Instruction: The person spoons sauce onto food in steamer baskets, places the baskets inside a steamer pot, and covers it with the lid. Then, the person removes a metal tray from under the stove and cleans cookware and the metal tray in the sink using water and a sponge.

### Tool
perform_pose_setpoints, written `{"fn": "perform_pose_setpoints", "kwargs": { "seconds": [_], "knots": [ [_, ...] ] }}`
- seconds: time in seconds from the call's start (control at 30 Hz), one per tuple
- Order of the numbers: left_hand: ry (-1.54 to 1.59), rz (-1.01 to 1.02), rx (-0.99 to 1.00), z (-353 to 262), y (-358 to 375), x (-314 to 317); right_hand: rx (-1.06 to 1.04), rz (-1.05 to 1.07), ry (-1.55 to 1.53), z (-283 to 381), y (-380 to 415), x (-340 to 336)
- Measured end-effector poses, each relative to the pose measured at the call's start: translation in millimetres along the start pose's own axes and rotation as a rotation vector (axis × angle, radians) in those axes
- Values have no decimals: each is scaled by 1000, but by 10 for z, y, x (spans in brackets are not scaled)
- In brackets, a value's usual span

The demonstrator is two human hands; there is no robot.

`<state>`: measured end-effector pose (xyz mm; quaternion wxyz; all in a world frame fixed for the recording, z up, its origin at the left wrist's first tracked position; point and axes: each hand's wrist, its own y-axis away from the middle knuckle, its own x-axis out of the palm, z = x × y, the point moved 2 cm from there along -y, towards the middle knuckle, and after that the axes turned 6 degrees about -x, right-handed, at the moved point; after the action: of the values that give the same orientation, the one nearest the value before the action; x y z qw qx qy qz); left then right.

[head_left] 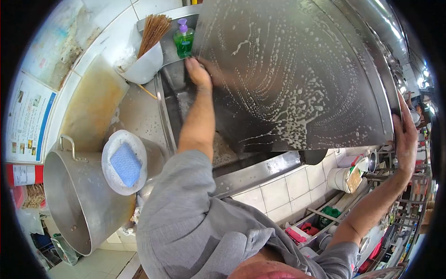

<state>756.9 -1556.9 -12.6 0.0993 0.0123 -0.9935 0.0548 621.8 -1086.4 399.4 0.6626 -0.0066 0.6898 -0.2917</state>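
A large stainless steel sheet (pixel 278 60), streaked with soap suds, stands tilted over the sink (pixel 260 174). My left hand (pixel 200 74) is closed at its left edge, just below a green soap bottle (pixel 184 42) with a purple pump; some of the fingers are hidden. At the opposite edge, my right hand (pixel 405 135) grips the sheet's rim, fingers pointing up along it. Suds lie thickest on the lower middle of the metal. Left of my left arm, a blue sponge (pixel 126 164) rests in a white soapy tub (pixel 140 185).
A big metal pot (pixel 100 211) lies open toward the left. Behind it, a white container (pixel 144 67) holds a bundle of thin sticks (pixel 154 33). Below the sink's front edge are a white bucket (pixel 338 180) and a rack with several items (pixel 306 228).
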Motion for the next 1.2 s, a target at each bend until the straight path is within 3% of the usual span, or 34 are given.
{"fn": "perform_pose_setpoints", "kwargs": {
  "seconds": [0.07,0.1,0.17,0.2,0.27,0.33,0.4,0.47,0.5,0.57,0.6,0.63,0.67,0.73,0.77,0.8,0.83,0.87,0.93,1.0,1.03,1.07,1.13,1.2],
  "knots": [
    [-47,-100,-148,361,853,-3,63,3,-19,72,-58,51],
    [-51,-106,-327,464,1402,-16,145,52,-92,152,-131,40],
    [-179,-57,-492,221,2437,-121,68,35,-84,242,-213,65],
    [-94,-10,-454,199,2799,-121,0,22,-74,289,-266,62],
    [-121,211,-173,-519,2987,-54,7,32,-98,499,-374,19],
    [-153,245,202,-1114,2511,101,-3,113,-103,650,-536,8],
    [-174,108,404,-1470,1674,148,-84,109,-121,722,-682,-17],
    [-30,-64,327,-1199,773,-11,-150,175,-136,793,-761,-26],
    [94,-90,143,-698,246,-192,-110,142,-161,794,-738,-4],
    [294,-92,-320,383,75,-324,-70,130,-177,777,-708,26],
    [378,-71,-594,818,331,-420,-69,123,-128,805,-693,19],
    [278,-129,-612,1209,753,-365,-51,123,-141,875,-690,3],
    [368,-135,-780,316,1488,-293,-33,119,-152,925,-678,-28],
    [1,-147,-784,429,2559,-33,-32,99,-159,901,-648,-35],
    [192,-17,-673,289,3032,144,-48,111,-185,932,-639,-53],
    [-48,29,-488,-237,3306,259,-65,124,-214,973,-630,-66],
    [485,82,-440,-1133,3261,303,-73,119,-190,1016,-611,-70],
    [-87,196,-19,-1244,3140,261,-73,112,-193,1048,-588,-73],
    [-193,153,425,-2024,2394,185,-117,95,-119,1099,-549,-96],
    [-155,50,589,-2295,1306,192,-118,72,-116,1157,-504,-105],
    [-99,-22,403,-2354,777,143,-106,73,-122,1174,-493,-104],
    [-54,-92,347,-2292,366,35,-94,76,-130,1174,-483,-107],
    [233,110,6,-1364,-466,-142,-82,87,-134,1145,-484,-111],
    [426,-18,-371,-968,24,-213,-150,90,-141,1143,-467,-129]
  ]
}}
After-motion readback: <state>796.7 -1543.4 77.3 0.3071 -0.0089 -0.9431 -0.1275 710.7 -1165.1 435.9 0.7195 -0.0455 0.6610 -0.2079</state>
